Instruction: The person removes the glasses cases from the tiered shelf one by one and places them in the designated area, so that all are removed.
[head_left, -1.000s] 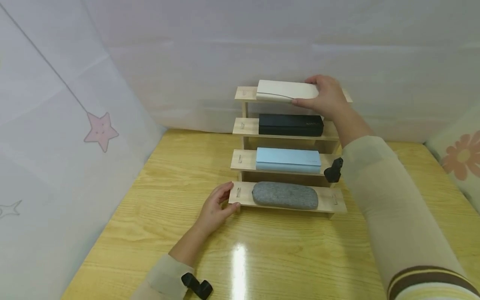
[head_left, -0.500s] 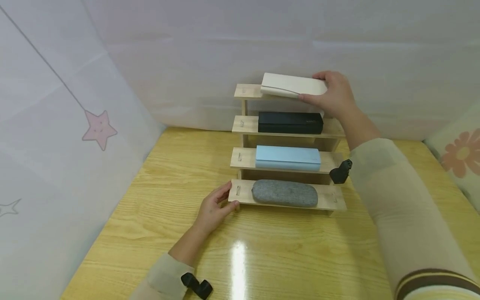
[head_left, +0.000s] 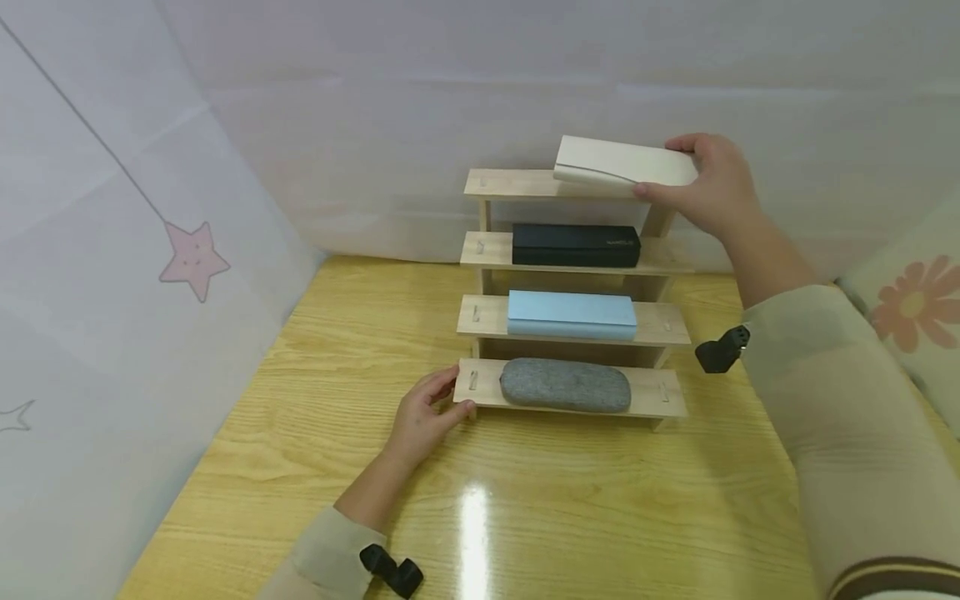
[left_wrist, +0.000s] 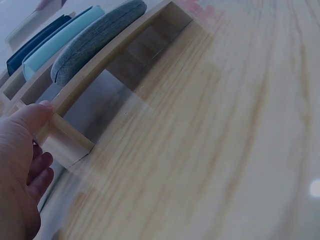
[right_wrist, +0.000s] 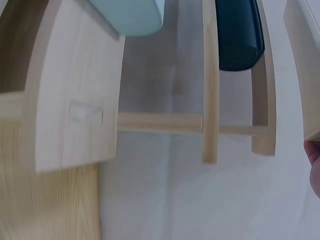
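Observation:
A white glasses case (head_left: 622,158) is gripped at its right end by my right hand (head_left: 716,185), thumb along the front and fingers behind. It hangs tilted over the right part of the top board of a stepped wooden rack (head_left: 510,182). At the far right of the right wrist view, only the fingertips (right_wrist: 315,172) and part of the white case show. My left hand (head_left: 422,423) holds the left end of the rack's lowest board, its thumb (left_wrist: 35,116) on the front corner. A black case (head_left: 576,246), a light blue case (head_left: 572,314) and a grey fabric case (head_left: 566,385) lie on the lower boards.
The rack stands on a yellow wood-grain table (head_left: 570,508). A pale cloth backdrop (head_left: 405,125) hangs close behind it, with side panels showing a pink star (head_left: 193,260) and an orange flower (head_left: 911,304).
My right hand has lifted the white case off the top board and carried it to the right. The left hand keeps its hold on the lowest board.

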